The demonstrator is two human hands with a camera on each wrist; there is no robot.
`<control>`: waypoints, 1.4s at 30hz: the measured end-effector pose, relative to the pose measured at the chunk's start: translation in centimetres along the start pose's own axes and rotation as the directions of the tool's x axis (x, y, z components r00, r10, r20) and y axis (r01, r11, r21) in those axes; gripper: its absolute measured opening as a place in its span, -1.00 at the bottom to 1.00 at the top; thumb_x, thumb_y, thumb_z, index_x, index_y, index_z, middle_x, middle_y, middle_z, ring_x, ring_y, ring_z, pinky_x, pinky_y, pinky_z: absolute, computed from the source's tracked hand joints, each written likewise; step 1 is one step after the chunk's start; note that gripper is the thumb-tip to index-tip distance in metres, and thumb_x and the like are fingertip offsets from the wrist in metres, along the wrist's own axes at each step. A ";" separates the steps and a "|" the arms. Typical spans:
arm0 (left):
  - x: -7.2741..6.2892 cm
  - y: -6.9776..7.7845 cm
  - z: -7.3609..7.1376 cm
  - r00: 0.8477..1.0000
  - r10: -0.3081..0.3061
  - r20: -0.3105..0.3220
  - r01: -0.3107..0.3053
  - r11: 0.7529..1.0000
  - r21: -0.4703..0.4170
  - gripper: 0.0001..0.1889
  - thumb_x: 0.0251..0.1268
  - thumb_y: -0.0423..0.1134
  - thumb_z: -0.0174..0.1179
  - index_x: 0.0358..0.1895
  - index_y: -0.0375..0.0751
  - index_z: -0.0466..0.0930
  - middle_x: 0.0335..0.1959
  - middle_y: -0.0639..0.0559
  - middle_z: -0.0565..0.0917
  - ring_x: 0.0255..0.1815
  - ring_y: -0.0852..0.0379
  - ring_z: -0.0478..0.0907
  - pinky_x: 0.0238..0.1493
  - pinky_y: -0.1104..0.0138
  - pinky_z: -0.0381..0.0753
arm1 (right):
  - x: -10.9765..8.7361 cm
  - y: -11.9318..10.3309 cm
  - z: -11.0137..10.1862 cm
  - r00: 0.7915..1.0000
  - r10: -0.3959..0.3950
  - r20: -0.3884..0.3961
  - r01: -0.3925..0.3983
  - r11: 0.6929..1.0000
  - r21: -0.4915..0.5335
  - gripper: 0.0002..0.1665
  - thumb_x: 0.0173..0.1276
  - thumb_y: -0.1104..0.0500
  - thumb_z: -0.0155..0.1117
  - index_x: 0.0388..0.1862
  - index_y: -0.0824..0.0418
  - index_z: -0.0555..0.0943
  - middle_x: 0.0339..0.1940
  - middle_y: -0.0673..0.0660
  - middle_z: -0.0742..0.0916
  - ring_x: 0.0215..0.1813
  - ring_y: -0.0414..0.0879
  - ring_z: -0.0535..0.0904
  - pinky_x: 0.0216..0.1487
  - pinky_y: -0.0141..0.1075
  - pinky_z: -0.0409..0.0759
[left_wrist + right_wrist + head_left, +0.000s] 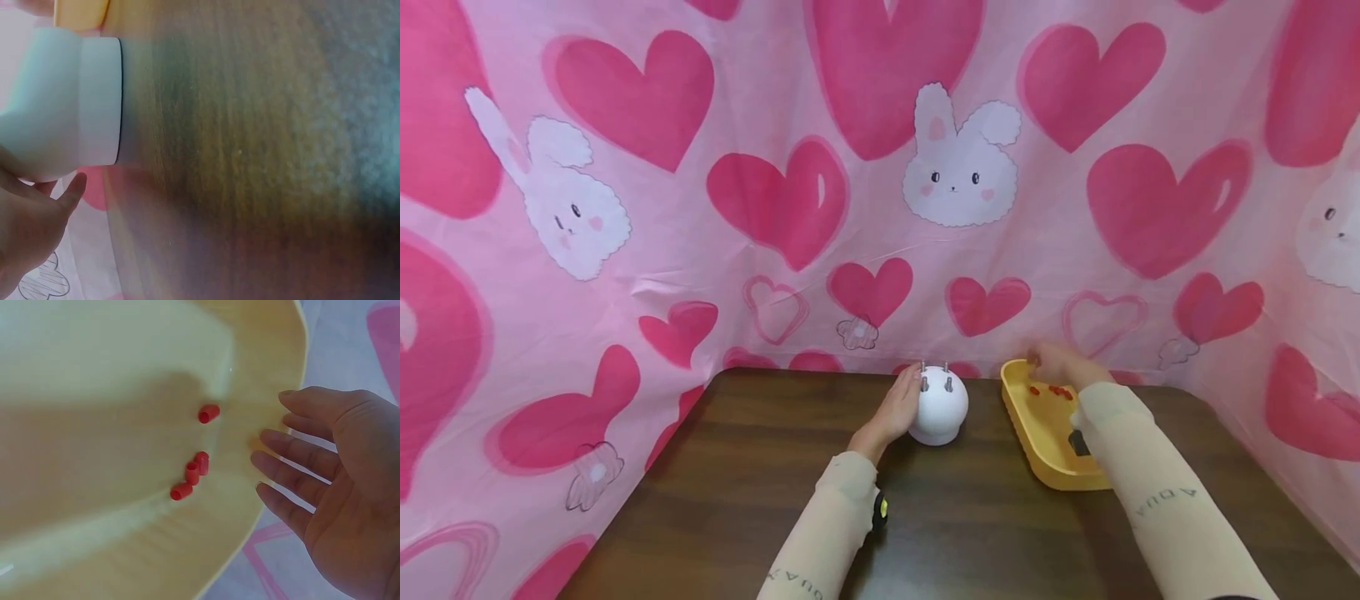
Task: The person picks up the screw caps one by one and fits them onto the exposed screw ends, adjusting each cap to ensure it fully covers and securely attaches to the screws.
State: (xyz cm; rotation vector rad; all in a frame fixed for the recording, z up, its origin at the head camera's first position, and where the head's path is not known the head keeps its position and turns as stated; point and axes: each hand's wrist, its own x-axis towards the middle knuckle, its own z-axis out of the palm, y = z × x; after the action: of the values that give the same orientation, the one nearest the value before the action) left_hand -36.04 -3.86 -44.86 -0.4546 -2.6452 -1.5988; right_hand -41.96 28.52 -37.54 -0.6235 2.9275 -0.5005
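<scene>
A white, round-topped object (940,410) with several upright metal pegs (948,384) on top stands on the table. My left hand (895,410) rests against its left side, fingers extended; in the left wrist view the hand (31,231) touches the smooth white body (56,106) above its flat base. Over the far end of the yellow tray (1043,468) is my right hand (1062,365). In the right wrist view that hand (350,481) has its fingers spread and nothing in its grasp. Several small red hollow caps (209,413) lie in the tray, close to the fingertips.
The brown wooden table (737,492) runs back to a pink curtain (880,217) printed with hearts and rabbits. A dark object (1078,442) shows at the tray's right, partly behind the right sleeve (1165,492).
</scene>
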 end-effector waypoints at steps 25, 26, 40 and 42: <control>0.1 0.1 0.3 0.998 0.060 -0.011 -0.060 0.998 0.029 -0.42 0.73 0.02 -0.37 0.58 -0.22 0.18 0.57 -0.14 0.26 0.58 -0.11 0.19 0.58 -0.03 0.12 | -0.5 0.9 2.1 0.953 0.215 0.214 -0.209 0.977 -0.049 -0.54 0.37 0.16 0.26 0.17 0.37 0.57 0.03 0.29 0.65 0.00 0.19 0.53 0.16 0.19 0.52; 0.1 0.1 0.3 0.998 0.060 -0.010 -0.060 0.998 0.031 -0.42 0.73 0.02 -0.37 0.58 -0.22 0.19 0.57 -0.14 0.26 0.58 -0.11 0.19 0.58 -0.03 0.12 | -0.5 0.9 2.2 0.950 0.231 0.209 -0.229 0.973 -0.033 -0.53 0.36 0.15 0.27 0.18 0.36 0.56 0.03 0.30 0.64 0.02 0.21 0.52 0.17 0.21 0.51; 0.2 0.1 0.0 1.000 0.028 -0.005 -0.028 1.000 0.013 -0.39 0.71 0.07 -0.36 0.61 -0.17 0.15 0.59 -0.10 0.23 0.60 -0.09 0.14 0.59 -0.06 0.07 | -0.7 0.5 2.7 0.947 0.249 0.201 -0.259 0.966 0.023 -0.60 0.29 0.19 0.24 0.11 0.24 0.58 -0.02 0.22 0.61 0.01 0.20 0.44 0.10 0.18 0.48; 0.2 0.0 0.0 1.000 0.029 -0.004 -0.029 1.000 0.013 -0.39 0.72 0.07 -0.36 0.61 -0.17 0.14 0.59 -0.10 0.22 0.60 -0.10 0.14 0.59 -0.06 0.07 | -0.8 0.3 2.8 0.950 0.245 0.194 -0.255 0.967 0.025 -0.61 0.26 0.19 0.26 0.08 0.25 0.58 -0.04 0.23 0.60 0.00 0.21 0.44 0.11 0.19 0.47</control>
State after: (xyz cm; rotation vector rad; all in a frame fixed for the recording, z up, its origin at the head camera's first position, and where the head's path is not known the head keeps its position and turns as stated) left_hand -36.24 -3.80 -44.77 -0.4858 -2.6318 -1.5725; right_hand -40.87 28.30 -40.28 -0.2694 2.7486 -0.4548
